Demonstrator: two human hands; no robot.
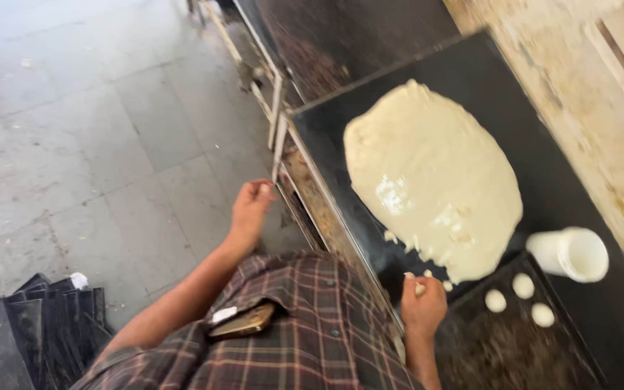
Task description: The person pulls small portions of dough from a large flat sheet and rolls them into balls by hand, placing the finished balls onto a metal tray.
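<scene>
Head view looks down on a large sheet of pale dough point(435, 180) spread over a dark surface point(565, 188). Just below the dough's near edge, the right hand point(422, 303) pinches a small lump of dough, its grip closed on that piece. Right of that hand, a dark tray point(500, 354) carries three small dough balls point(521, 297), with most of the tray bare, so the portioning looks barely begun and nearly all the dough sheet is uncut. A white cup point(570, 253) stands right of the dough, beside the tray. Left of the dough, the left hand point(250, 209) has its grip closed on a metal rail point(277, 148). Stacked black trays point(30, 332) lie on the floor, far left.
</scene>
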